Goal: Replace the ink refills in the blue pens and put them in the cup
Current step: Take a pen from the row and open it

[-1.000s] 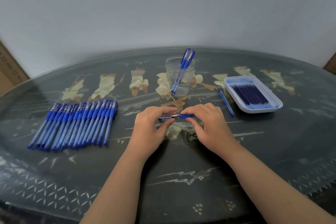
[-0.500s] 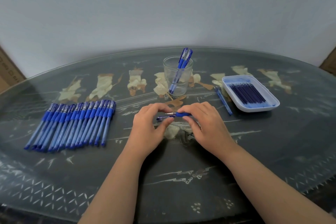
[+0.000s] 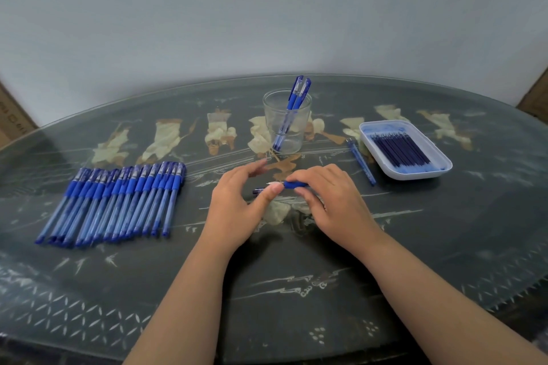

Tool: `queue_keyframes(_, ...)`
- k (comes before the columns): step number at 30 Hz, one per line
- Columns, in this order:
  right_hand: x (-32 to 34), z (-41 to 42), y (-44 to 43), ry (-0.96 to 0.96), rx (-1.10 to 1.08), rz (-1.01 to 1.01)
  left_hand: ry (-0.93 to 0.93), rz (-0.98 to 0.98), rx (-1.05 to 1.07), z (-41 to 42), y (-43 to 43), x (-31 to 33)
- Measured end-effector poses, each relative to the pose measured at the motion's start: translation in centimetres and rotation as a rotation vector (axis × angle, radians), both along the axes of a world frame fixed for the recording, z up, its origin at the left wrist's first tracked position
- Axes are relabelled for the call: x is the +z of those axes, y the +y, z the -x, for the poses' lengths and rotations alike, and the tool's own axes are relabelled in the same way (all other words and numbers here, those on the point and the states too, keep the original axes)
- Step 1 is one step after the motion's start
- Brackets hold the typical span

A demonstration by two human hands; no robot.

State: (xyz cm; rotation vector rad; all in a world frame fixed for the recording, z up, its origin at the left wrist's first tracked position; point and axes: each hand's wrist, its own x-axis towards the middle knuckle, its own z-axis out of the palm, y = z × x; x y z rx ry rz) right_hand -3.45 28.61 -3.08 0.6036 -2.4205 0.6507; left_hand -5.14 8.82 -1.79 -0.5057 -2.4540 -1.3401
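Right hand [image 3: 329, 204]: grips a blue pen [image 3: 296, 185] by its rubber sleeve, just before the cup [image 3: 286, 124].
Left hand [image 3: 237, 207]: fingers loose, thumb touching that pen.
Done: two pens [image 3: 292, 107] stand in the cup.
Remaining: row of pens [image 3: 118, 201] left of the cup.

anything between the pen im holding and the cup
Nothing visible. The blue pen, gripped by the right hand, left hand touching, lies just before the clear glass cup; two blue pens lean inside, mouth mostly open.
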Motion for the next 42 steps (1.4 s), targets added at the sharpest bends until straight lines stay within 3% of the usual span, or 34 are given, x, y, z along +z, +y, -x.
queue_keyframes(3,0.1,0.0,-0.1,-0.003,0.001,-0.002,0.066,0.007,-0.016,0.1,-0.2,-0.2)
queue_keyframes(8,0.0,0.0,0.0,-0.006,0.0,-0.005,-0.068,-0.043,0.014,0.0,-0.1,0.2)
queue_keyframes(13,0.0,0.0,0.0,-0.009,-0.005,-0.008,-0.033,-0.049,0.012,0.0,0.0,0.2)
queue_keyframes(29,0.0,0.0,0.0,-0.027,-0.016,-0.016,-0.171,-0.172,0.062,-0.4,-0.2,0.7)
queue_keyframes(42,0.0,-0.1,0.0,-0.013,-0.04,0.01,-0.217,-0.381,0.118,-0.7,-0.7,0.9)
